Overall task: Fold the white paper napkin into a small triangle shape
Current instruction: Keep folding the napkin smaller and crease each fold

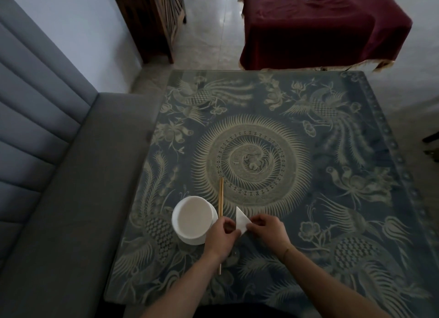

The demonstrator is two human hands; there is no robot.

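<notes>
The left hand (222, 237) was found with fingers curled, pinching the lower left edge of the white paper napkin (241, 219). The right hand (267, 232) was likewise curled, its fingertips pinching the napkin's right corner. The napkin was observed already folded into a small triangle, one point directed away from the person, and was held between the two hands just above the near part of the table; whether it touched the surface could not be determined. A thin band was noted at the right wrist.

Just left of the left hand, a white bowl (193, 216) was seen standing on a white saucer (197, 239). A pair of wooden chopsticks (221, 199) was laid beside the bowl, running away from the person and passing under the left hand.

The table (332, 222) was covered by a blue-grey cloth printed with pale phoenixes, flowers and a central spiral medallion, apparently under a glossy top. A grey upholstered bench (59, 210) with a channelled backrest was recorded along the left side. Beyond the table, a second table under a dark red cloth (320, 25) with a fringed hem was noted, and a dark wooden cabinet (154, 20) stood against the pale wall. The floor was pale and polished. The room was dimly lit. No brands, labels or legible writing were identified.
</notes>
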